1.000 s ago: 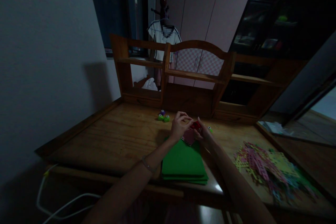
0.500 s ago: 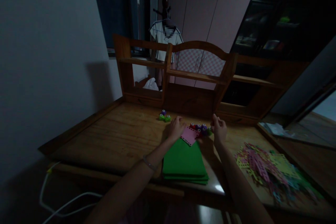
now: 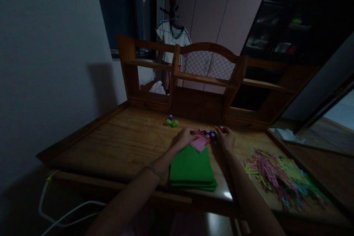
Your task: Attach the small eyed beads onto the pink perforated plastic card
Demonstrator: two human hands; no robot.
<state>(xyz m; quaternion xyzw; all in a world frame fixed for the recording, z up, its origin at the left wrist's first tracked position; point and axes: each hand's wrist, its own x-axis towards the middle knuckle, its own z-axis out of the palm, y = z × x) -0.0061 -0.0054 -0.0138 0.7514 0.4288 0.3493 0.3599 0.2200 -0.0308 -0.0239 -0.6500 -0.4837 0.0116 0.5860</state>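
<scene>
My left hand (image 3: 184, 136) lies flat on the desk, fingertips on the left edge of a small pink foam sheet (image 3: 200, 143). This pink sheet rests on the far end of a stack of green foam sheets (image 3: 191, 169). My right hand (image 3: 226, 137) is just right of a cluster of small red, purple and green craft punches (image 3: 209, 134); its fingers curl around a red one at the cluster's right end. In the dim light I cannot tell whether that punch is lifted off the desk.
Three more punches (image 3: 170, 121), green and purple, sit further back left. A heap of punched foam offcuts (image 3: 276, 175) lies at the right. A wooden shelf unit (image 3: 204, 77) stands at the back of the desk (image 3: 121, 143). A white cable (image 3: 58, 210) hangs at lower left.
A second ago both hands held a red punch against the pink sheet above the stack. The sheet and punch now lie down, the left hand rests flat, and the right hand went to the cluster.
</scene>
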